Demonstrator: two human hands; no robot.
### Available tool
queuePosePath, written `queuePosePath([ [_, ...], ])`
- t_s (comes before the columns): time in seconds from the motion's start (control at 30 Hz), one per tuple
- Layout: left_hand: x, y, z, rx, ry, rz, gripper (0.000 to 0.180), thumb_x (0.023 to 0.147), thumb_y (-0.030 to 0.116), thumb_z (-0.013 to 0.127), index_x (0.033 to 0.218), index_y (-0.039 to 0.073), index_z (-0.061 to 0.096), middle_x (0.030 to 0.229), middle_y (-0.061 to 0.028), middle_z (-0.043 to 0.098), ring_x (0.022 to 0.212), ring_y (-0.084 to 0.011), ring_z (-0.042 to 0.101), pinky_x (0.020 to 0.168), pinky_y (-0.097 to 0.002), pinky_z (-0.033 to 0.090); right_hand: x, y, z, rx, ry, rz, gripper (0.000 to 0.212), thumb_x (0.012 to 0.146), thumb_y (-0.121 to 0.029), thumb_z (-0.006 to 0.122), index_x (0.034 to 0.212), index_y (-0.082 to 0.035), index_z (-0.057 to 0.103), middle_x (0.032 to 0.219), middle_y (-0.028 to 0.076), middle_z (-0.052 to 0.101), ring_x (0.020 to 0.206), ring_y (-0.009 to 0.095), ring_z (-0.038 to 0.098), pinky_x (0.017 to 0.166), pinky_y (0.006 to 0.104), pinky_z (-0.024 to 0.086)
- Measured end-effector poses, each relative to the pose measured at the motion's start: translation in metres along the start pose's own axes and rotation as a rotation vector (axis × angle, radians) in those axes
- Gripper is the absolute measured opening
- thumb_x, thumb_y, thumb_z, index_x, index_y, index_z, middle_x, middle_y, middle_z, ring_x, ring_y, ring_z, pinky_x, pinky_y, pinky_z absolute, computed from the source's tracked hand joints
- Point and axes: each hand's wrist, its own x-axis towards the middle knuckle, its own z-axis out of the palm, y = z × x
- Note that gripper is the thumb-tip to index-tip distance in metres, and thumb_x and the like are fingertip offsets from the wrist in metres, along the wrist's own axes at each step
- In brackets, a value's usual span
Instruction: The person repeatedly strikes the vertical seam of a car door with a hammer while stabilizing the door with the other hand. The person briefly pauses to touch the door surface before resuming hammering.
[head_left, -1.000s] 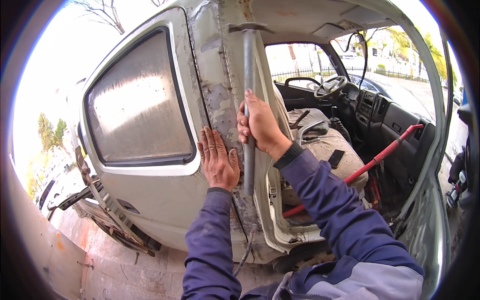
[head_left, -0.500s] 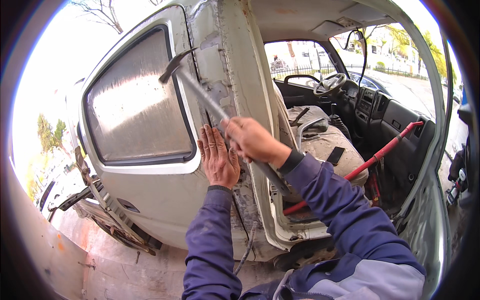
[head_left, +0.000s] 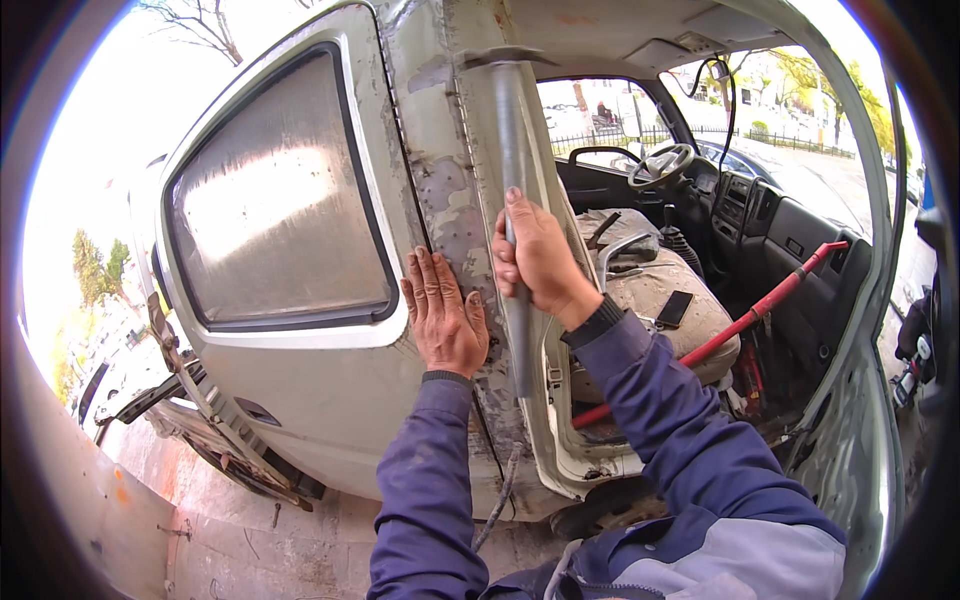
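Observation:
My right hand (head_left: pixel 538 255) is wrapped round the metal handle of a body hammer (head_left: pixel 507 130). Its narrow double-ended head is up near the top of the door opening, in front of the cab pillar, and the handle's lower end points down past my fist. To the left, my left hand (head_left: pixel 445 318) lies flat on the scraped pillar (head_left: pixel 445 215), fingers stretched upward across the seam beside the rear window. Patches of bare metal and filler mark that pillar. Whether the hammer touches the panel cannot be made out.
Right of the pillar, the open doorway shows a worn seat (head_left: pixel 650 285) with a phone (head_left: pixel 675 309) on it. A red bar (head_left: pixel 765 305) slants across the opening. The steering wheel (head_left: pixel 661 166) is farther in. A rear side window (head_left: pixel 285 195) fills the left.
The hammer has swung from leaning left over the window edge to nearly upright, farther right. My right hand has turned and shifted slightly right. My left hand stays almost in place.

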Motion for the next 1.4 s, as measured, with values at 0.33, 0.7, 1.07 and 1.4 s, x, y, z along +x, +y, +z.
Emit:
queuePosePath([
  [0.33, -0.002, -0.001, 0.002, -0.002, -0.007, -0.009, 0.078, 0.113, 0.032, 0.049, 0.175, -0.007, 0.023, 0.185, -0.0254, 0.019, 0.173, -0.0419, 0.014, 0.14, -0.0537, 0.007, -0.004, -0.028, -0.012, 0.246, 0.246, -0.215, 0.049, 0.119, -0.057, 0.043, 0.102, -0.012, 0.047, 0.071, -0.003, 0.044, 0.049, 0.01, 0.044, 0.043, 0.0331, 0.043],
  [0.7, -0.001, -0.001, 0.002, 0.008, -0.005, -0.008, 0.077, 0.113, 0.031, 0.049, 0.175, -0.007, 0.024, 0.184, -0.0263, 0.02, 0.173, -0.0422, 0.015, 0.14, -0.0545, 0.008, -0.008, -0.027, -0.03, 0.16, 0.26, -0.365, 0.049, 0.119, -0.059, 0.042, 0.104, -0.013, 0.048, 0.069, -0.002, 0.045, 0.049, 0.01, 0.044, 0.044, 0.0323, 0.044],
  [1.07, -0.002, -0.001, 0.002, 0.007, 0.003, -0.005, 0.076, 0.114, 0.033, 0.046, 0.175, -0.006, 0.024, 0.185, -0.0253, 0.02, 0.173, -0.0415, 0.016, 0.14, -0.054, 0.008, -0.02, -0.009, -0.03, 0.082, 0.161, -0.06, 0.05, 0.118, -0.059, 0.047, 0.104, -0.011, 0.049, 0.069, -0.003, 0.046, 0.047, 0.008, 0.045, 0.041, 0.0299, 0.043],
  [1.4, -0.004, -0.002, 0.004, 0.002, -0.001, -0.003, 0.076, 0.114, 0.034, 0.047, 0.175, -0.006, 0.025, 0.185, -0.0253, 0.02, 0.173, -0.0416, 0.016, 0.14, -0.0544, 0.008, -0.039, 0.018, -0.006, -0.03, -0.033, 0.123, 0.049, 0.119, -0.055, 0.047, 0.103, -0.009, 0.05, 0.07, -0.002, 0.048, 0.047, 0.009, 0.046, 0.041, 0.0297, 0.044],
])
